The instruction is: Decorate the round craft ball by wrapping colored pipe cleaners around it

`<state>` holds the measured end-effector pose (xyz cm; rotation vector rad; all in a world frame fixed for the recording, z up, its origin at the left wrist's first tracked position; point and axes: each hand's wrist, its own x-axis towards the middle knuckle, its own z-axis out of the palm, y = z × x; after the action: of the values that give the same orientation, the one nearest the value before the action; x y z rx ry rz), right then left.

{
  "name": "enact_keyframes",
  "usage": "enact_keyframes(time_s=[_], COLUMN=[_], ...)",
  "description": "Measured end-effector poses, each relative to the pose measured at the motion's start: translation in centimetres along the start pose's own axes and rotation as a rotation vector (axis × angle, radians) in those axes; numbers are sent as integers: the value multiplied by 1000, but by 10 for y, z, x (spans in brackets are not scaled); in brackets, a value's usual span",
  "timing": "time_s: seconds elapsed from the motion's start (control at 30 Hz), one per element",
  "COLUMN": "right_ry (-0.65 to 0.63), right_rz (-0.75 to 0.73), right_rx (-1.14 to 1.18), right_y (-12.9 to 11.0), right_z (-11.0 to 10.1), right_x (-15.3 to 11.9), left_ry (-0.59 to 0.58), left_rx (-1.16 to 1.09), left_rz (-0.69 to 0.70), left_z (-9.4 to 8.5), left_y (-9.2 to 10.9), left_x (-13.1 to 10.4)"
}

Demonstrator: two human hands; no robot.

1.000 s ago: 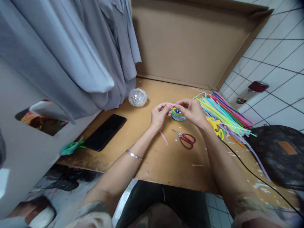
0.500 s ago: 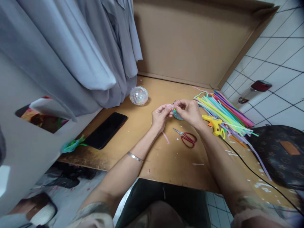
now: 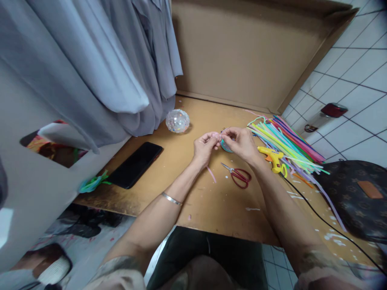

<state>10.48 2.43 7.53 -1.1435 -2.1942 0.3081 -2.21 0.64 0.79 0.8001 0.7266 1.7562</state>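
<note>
My left hand [image 3: 204, 150] and my right hand [image 3: 240, 143] meet above the wooden table, fingertips pinched together on a small pink piece [image 3: 216, 136]. Its exact shape is too small to tell. Partly covered by my right hand is a round teal item [image 3: 226, 146]. A pink strip [image 3: 211, 175] lies below my left hand. Nearer to me rest red-handled scissors [image 3: 238, 176], blades pointing up and left. A clear, speckled ball-like bowl [image 3: 177, 121] stands beyond my left hand.
Colourful pipe cleaners [image 3: 284, 139] lie at the right beside a yellow glue gun [image 3: 273, 158] with a black cord. A dark bag [image 3: 359, 197] sits at the right edge. A black phone [image 3: 136, 165] lies left. Grey cloth [image 3: 121, 64] hangs at the left; cardboard [image 3: 248, 52] stands behind.
The fingertips of both hands have shifted very slightly around the small pink piece. Otherwise only a slight shift of the camera's view shows.
</note>
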Motion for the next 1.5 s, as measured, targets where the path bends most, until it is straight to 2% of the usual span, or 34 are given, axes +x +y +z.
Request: enact_keyframes(time_s=[0.27,0.37,0.5,0.63,1.0,1.33,1.5], right_ry=[-37,-49,-42,-32,-39,9,-6], right_rz=[-7,-62,-157,-189,-154,-73,-118], right_rx=[-43,-134,-275,-273,-126,-60,-103], right_y=[1,2,3,5,5,8,9], right_z=[-2,0,1,0,-13,0,1], right_x=[0,-1,-3,-3,1,1,1], left_ry=[-43,-56,-115,-116,-86,-82,-79], left_rx=[211,353,491,442,353,422,475], left_rz=[80,138,129,125,82,135,145], left_z=[-6,-7,-8,-8,-6,-5,-6], left_y=[3,5,7,6,6,8,8], left_x=[1,1,-1,0,0,-3,-2])
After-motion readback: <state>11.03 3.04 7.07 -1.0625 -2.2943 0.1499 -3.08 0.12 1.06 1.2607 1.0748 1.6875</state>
